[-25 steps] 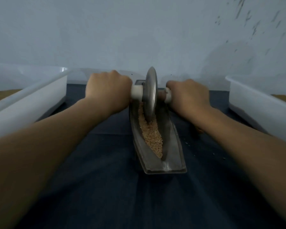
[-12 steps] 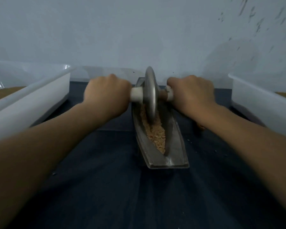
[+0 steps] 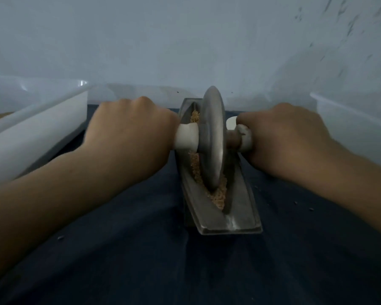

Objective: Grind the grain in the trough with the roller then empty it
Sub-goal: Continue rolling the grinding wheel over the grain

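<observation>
A boat-shaped metal trough (image 3: 240, 219) lies lengthwise on the dark cloth in front of me. Tan crushed grain (image 3: 218, 194) fills its groove. A metal disc roller (image 3: 213, 137) stands upright in the groove near the trough's middle, with a white handle sticking out on each side. My left hand (image 3: 130, 130) grips the left handle. My right hand (image 3: 282, 133) grips the right handle. The handles' outer ends are hidden inside my fists.
A white plastic tub (image 3: 31, 128) stands at the left with some tan grain in it. Another white tub (image 3: 352, 128) stands at the right. A pale wall rises close behind. A few grain crumbs lie on the dark cloth (image 3: 141, 249).
The roller has rolled toward me along the groove, from the far end to about the middle. Grain now shows behind the disc. Both hands kept their grip.
</observation>
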### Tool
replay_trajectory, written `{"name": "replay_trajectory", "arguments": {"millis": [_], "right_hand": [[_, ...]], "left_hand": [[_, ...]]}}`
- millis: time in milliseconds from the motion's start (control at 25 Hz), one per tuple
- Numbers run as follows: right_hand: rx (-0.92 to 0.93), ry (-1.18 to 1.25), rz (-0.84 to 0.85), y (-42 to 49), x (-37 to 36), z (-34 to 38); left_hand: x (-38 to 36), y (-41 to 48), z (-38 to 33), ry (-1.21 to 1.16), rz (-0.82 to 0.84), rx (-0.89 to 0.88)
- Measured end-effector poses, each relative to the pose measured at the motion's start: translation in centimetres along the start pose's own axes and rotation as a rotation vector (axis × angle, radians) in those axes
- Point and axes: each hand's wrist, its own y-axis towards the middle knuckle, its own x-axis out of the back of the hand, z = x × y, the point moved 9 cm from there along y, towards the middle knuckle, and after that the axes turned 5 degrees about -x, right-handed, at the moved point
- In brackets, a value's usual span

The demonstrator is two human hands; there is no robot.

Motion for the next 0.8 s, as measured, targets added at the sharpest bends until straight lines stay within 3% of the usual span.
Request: {"name": "replay_trajectory", "arguments": {"millis": [160,280,360,480,520,600,680,800], "right_hand": [[-0.188,0.019,0.255,6.3,-4.7,0.2],[-0.129,-0.015,0.304,7.0,-4.4,0.6],[-0.034,0.004,0.283,3.9,-2.7,0.4],[0.071,-0.002,0.018,-0.3,1.8,0.6],[0.068,-0.025,-0.004,-0.2,2.1,0.4],[0.008,-0.022,0.096,0.9,-0.3,0.4],[-0.137,0.042,0.197,3.7,-3.3,0.2],[-0.212,0.055,0.206,6.1,-4.9,0.2]], "left_hand": [[-5.3,4.8,1.8,-0.062,0.167,0.183],[-5.7,4.6,2.0,-0.105,0.253,0.185],[-3.2,2.0,1.4,-0.083,0.147,0.097],[1.4,-2.0,0.0,-0.064,-0.024,-0.023],[1.4,-1.4,0.4,-0.081,0.002,-0.010],[-0.9,-0.4,0.3,-0.002,0.102,0.035],[-2.7,2.3,0.7,0.005,0.078,0.121],[-4.3,5.1,1.7,-0.028,0.167,0.216]]}}
